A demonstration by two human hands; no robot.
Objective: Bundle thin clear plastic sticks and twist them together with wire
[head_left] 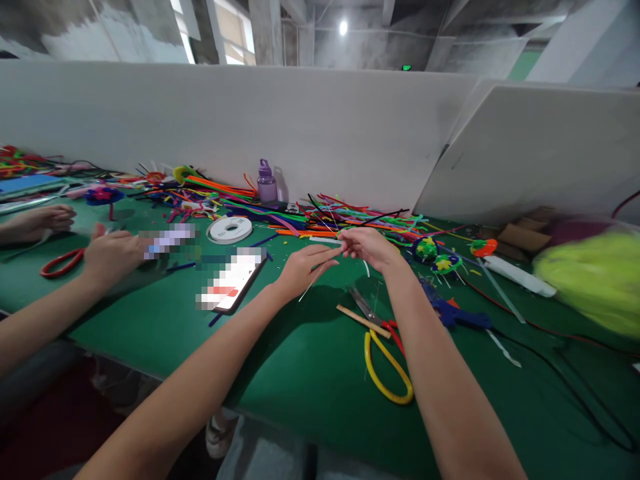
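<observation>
Over the green table my two hands meet at the fingertips. My left hand (306, 268) is closed, its fingers straight and pressed together, with a thin white strand (306, 291) passing between thumb and fingers. My right hand (370, 248) pinches fine pale strands at the same spot; some stick up above the fingertips. Whether these are wire or thread I cannot tell. Scissors (387, 373) with yellow and red handles lie below my right hand, a wooden stick (363, 321) across them. Behind my hands spreads a pile of coloured pipe cleaners (345, 217).
A phone (235, 277) and white ribbon spool (230, 229) lie left of my hands. A co-worker's hand (107, 250) is farther left, near red-handled scissors (63, 263). On the right are a blue glue gun (457, 313), its cable and pipe-cleaner flowers (427, 249). A purple bottle (267, 183) stands behind.
</observation>
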